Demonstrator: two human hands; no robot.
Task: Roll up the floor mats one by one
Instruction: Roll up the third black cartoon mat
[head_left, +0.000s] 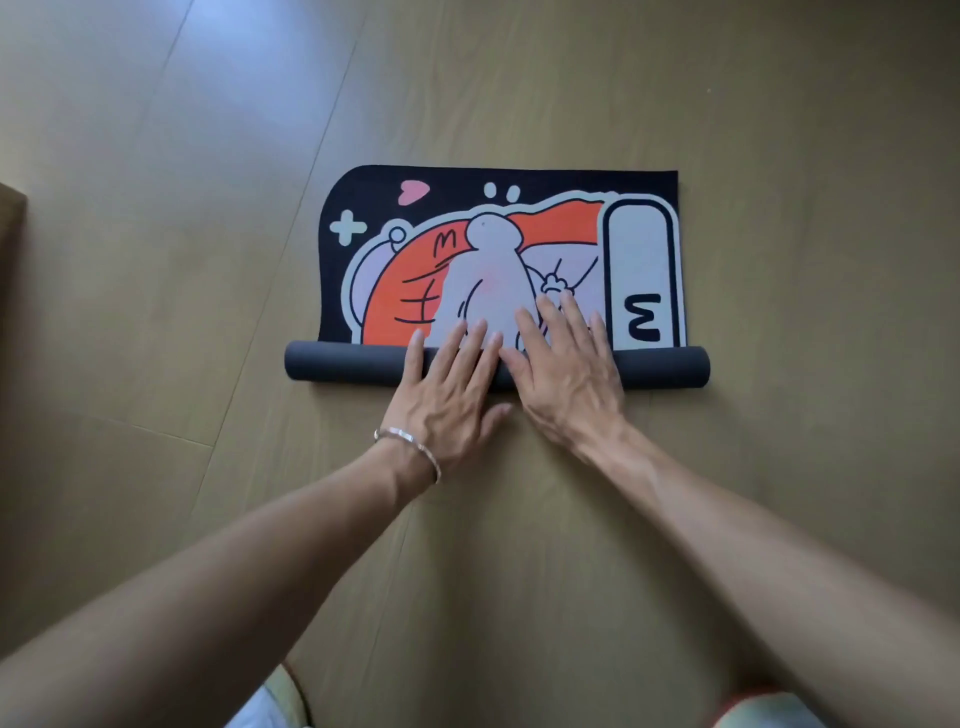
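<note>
Fingers straight, the left hand (448, 387) and right hand (566, 366) press the floor mat's (493, 254) roll.

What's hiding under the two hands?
The left hand and right hand press flat on the mat's dark roll. Their fingers reach onto the cartoon picture. The roll's middle and a bit of the drawing are covered, so hidden.
</note>
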